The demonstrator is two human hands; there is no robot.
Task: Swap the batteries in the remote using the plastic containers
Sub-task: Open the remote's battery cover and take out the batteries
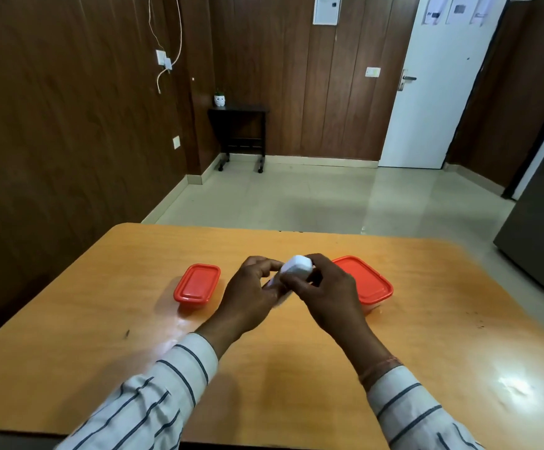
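Both hands (pixel 293 287) grip 1 remote (pixel 295 267); 2 red-lidded containers (pixel 197 285) w/ lids on.

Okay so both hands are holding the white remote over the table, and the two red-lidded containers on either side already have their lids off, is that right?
Not quite. The head view shows both red lids on: the smaller container left of the hands and the larger container to the right are closed. The rest holds: the left hand and right hand hold the white remote above the table.

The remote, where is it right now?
The remote is held up in both hands, left hand and right hand, above the table's middle, between the two red-lidded containers.
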